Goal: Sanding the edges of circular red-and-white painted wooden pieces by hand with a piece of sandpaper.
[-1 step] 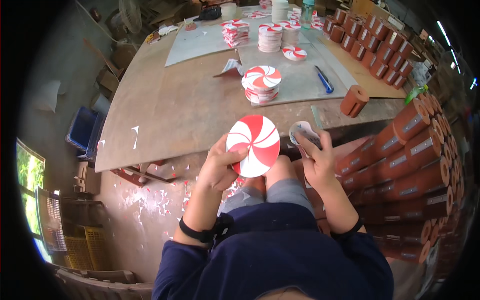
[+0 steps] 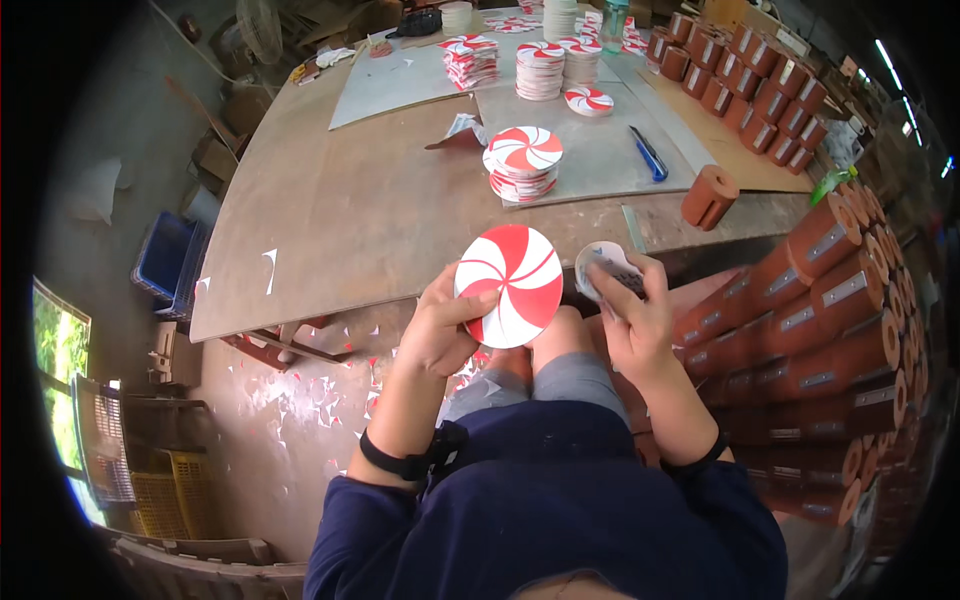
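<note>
My left hand (image 2: 447, 318) is closed on the edge of a red-and-white swirl disc (image 2: 515, 272), its thumb lying across the patterned face. The disc is held above my lap, just off the table's near edge. To its right, my right hand (image 2: 638, 315) grips a curled pale piece with dark print (image 2: 606, 268), like the back of sandpaper; its underside is hidden. This piece and the disc are apart. Beyond the disc, a stack of similar swirl discs (image 2: 524, 165) stands on the table. A blue utility knife (image 2: 648, 154) lies to the right of that stack.
More disc stacks (image 2: 540, 75) stand farther back on the table (image 2: 330, 210). A brown slotted cylinder (image 2: 710, 198) is near its front edge. Piled brown cylinders (image 2: 820, 310) crowd my right side. A brown-and-white sheet (image 2: 460, 135) lies left of the near stack. Paper scraps (image 2: 310, 400) litter the floor.
The swirl disc in my left hand has shifted very slightly up. My right hand with the pale piece has moved a little to the left. Both grips stay the same.
</note>
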{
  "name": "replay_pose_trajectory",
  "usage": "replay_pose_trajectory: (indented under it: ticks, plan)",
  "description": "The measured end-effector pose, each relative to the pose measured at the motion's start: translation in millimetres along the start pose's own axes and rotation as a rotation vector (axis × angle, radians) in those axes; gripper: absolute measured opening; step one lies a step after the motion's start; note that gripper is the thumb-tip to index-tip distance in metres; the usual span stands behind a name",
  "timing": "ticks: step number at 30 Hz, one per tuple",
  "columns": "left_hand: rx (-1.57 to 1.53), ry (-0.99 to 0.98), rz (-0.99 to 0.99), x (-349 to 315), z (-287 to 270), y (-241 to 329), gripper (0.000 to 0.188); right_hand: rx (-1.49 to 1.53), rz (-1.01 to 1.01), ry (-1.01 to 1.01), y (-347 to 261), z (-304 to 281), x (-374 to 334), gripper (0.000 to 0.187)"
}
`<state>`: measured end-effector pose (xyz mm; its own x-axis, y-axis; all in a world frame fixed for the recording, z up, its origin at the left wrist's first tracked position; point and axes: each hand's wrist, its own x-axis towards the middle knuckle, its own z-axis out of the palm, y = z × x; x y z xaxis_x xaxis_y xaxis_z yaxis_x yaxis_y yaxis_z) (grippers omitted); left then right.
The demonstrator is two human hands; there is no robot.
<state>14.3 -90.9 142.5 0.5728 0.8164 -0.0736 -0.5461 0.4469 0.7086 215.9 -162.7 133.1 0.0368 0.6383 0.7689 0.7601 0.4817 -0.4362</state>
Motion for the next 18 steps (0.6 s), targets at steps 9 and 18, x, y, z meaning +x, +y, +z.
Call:
replay_pose_trajectory:
  ticks: [9,18]
  plan:
    - [0.045,-0.001,0.030,-6,-7,0,0.046,-0.024,0.020,-0.049,22,11,-5,0.042]
    - [0.009,-0.090,-0.008,-5,-4,7,0.044,0.043,-0.033,-0.133,24,12,-7,0.043]
